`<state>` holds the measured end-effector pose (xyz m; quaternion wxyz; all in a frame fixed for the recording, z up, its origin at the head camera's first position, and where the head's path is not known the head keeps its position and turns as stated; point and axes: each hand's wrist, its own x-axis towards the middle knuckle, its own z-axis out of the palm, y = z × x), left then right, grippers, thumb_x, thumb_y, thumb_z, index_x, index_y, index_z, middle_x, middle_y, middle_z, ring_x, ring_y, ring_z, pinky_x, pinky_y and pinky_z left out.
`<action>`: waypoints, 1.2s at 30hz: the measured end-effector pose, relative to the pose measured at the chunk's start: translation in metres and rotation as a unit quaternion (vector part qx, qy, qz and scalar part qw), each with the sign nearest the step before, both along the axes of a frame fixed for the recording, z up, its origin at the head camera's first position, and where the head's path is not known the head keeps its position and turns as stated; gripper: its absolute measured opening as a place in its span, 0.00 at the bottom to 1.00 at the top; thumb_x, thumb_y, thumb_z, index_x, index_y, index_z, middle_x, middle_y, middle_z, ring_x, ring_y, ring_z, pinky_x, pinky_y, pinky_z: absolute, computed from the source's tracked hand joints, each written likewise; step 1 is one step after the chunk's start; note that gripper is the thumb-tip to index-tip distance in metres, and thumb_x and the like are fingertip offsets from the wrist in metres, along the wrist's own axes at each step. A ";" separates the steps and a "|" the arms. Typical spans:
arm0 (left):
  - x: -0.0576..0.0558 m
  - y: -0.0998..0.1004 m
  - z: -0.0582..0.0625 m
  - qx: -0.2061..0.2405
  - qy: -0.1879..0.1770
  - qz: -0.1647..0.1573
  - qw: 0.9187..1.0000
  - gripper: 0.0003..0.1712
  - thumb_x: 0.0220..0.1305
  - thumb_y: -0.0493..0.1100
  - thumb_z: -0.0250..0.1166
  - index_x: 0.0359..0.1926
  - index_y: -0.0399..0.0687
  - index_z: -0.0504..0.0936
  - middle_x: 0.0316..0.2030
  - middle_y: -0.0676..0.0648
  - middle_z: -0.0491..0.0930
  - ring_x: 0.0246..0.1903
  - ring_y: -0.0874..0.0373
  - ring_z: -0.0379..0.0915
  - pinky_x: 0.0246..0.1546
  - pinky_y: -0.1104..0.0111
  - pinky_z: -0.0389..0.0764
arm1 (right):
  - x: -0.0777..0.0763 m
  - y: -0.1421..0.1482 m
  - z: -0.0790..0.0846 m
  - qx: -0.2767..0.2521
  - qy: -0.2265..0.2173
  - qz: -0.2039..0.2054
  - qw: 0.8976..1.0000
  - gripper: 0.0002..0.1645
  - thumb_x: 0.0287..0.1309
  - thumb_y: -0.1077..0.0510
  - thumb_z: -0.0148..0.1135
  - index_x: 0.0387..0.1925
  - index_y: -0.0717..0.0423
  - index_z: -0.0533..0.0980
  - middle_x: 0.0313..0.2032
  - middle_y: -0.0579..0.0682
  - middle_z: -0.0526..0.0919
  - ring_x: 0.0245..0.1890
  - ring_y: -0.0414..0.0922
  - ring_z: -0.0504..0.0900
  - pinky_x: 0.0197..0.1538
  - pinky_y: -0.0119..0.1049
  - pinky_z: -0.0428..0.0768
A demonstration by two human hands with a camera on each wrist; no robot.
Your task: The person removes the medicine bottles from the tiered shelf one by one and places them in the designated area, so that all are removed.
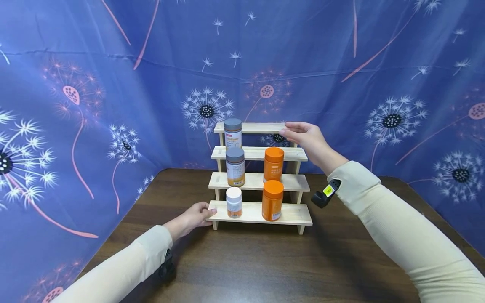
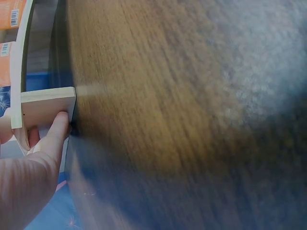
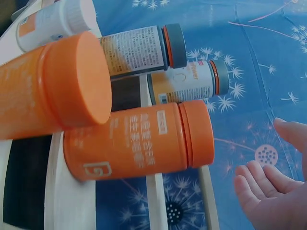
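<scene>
A stepped wooden display rack (image 1: 250, 214) with pale boards stands on the dark table. My left hand (image 1: 195, 216) grips the left end of its lowest board, and in the left wrist view a finger (image 2: 58, 125) lies against the rack's leg (image 2: 50, 103). By the right end of the top board is my right hand (image 1: 305, 136); the right wrist view shows its fingers (image 3: 261, 184) loosely bent, holding nothing. On the lowest board are a white-capped bottle (image 1: 234, 203) and an orange jar (image 1: 272, 200). Another orange jar (image 1: 273, 162) and a grey-capped bottle (image 1: 235, 167) stand one step higher.
A second grey-capped bottle (image 1: 233, 136) stands farther back, its base hidden by the front one. Blue cloth (image 1: 159, 92) with dandelion prints hangs behind and beside the table (image 1: 242, 269). A dark wrist device (image 1: 326, 193) sits at the right sleeve.
</scene>
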<state>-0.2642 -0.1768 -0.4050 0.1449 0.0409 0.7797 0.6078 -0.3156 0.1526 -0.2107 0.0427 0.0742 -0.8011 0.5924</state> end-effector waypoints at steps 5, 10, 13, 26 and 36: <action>0.000 -0.001 0.000 0.005 -0.006 0.005 1.000 0.11 0.72 0.34 0.52 0.46 0.26 0.67 0.36 0.42 0.75 0.35 0.60 0.76 0.57 0.51 0.80 | -0.006 -0.012 0.003 -0.031 -0.012 0.003 0.999 0.37 0.62 0.49 0.63 0.69 0.54 0.64 0.67 0.54 0.69 0.65 0.49 0.71 0.70 0.41 0.71; 0.000 -0.002 -0.001 0.015 -0.006 0.001 1.000 0.11 0.72 0.34 0.52 0.46 0.26 0.66 0.36 0.43 0.75 0.35 0.60 0.76 0.57 0.51 0.80 | -0.013 -0.026 0.006 -0.055 -0.019 0.007 0.998 0.34 0.63 0.51 0.64 0.68 0.54 0.65 0.66 0.53 0.70 0.63 0.48 0.73 0.70 0.41 0.71; 0.000 -0.003 -0.001 0.017 -0.007 0.000 1.000 0.11 0.72 0.34 0.52 0.46 0.25 0.66 0.36 0.44 0.75 0.35 0.61 0.76 0.56 0.52 0.81 | -0.016 -0.034 0.007 -0.057 -0.023 0.010 0.998 0.34 0.62 0.51 0.64 0.67 0.53 0.66 0.66 0.52 0.70 0.63 0.49 0.73 0.71 0.43 0.70; 0.000 -0.003 -0.003 0.017 -0.012 -0.003 1.000 0.13 0.73 0.35 0.52 0.48 0.25 0.66 0.37 0.43 0.76 0.36 0.60 0.77 0.55 0.52 0.82 | -0.026 -0.063 0.005 -0.057 -0.054 0.021 0.997 0.35 0.60 0.50 0.67 0.67 0.50 0.66 0.65 0.51 0.72 0.65 0.50 0.71 0.72 0.46 0.67; -0.004 -0.002 -0.003 0.022 -0.008 -0.005 1.000 0.13 0.72 0.36 0.53 0.48 0.26 0.66 0.38 0.42 0.76 0.36 0.60 0.76 0.55 0.52 0.82 | -0.032 -0.090 0.006 -0.053 -0.053 0.043 0.996 0.37 0.59 0.52 0.68 0.67 0.54 0.65 0.65 0.51 0.71 0.63 0.47 0.72 0.69 0.41 0.72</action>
